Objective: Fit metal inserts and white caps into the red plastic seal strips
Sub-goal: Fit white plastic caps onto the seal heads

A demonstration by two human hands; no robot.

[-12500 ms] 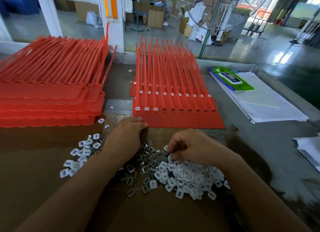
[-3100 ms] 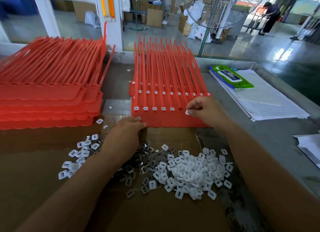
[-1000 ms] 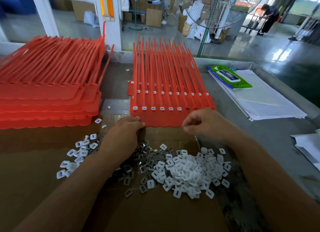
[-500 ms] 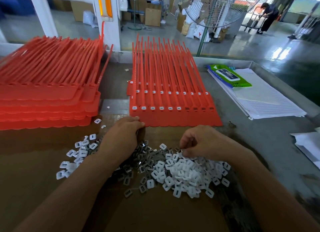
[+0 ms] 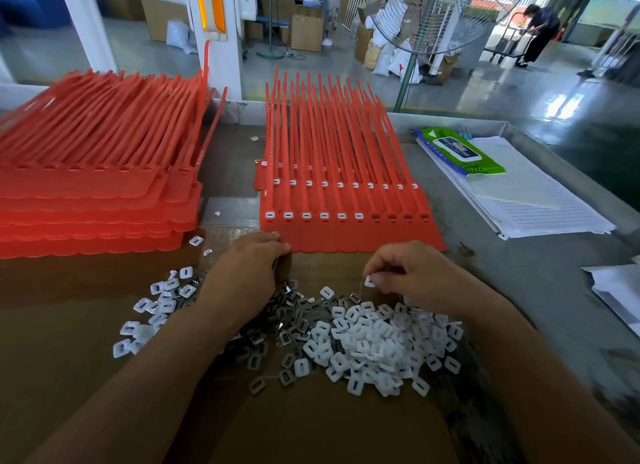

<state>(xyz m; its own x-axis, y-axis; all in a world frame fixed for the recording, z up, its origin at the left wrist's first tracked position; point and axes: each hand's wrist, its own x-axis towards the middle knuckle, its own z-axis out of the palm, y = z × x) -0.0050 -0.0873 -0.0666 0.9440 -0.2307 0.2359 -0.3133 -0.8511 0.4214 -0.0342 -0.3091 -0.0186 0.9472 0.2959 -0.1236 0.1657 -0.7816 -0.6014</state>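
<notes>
A sheet of red seal strips (image 5: 346, 228) lies in front of me; its near row shows white caps in the left sockets and open sockets on the right. My right hand (image 5: 412, 273) pinches one white cap (image 5: 369, 281) just above the heap of white caps (image 5: 377, 342). My left hand (image 5: 246, 273) rests knuckles-up over the grey metal inserts (image 5: 287, 325), fingertips against the sheet's near left edge; I cannot see what its fingers hold.
A tall stack of red strip sheets (image 5: 93, 193) fills the left. More white caps (image 5: 156, 308) lie scattered at the left. A wipes pack (image 5: 460, 150) and lined papers (image 5: 526, 200) sit at the right. A person (image 5: 536, 31) stands far back.
My right hand came back from the sheet's near row to the cap heap and has now lifted slightly with one white cap pinched. The left hand has stayed put.
</notes>
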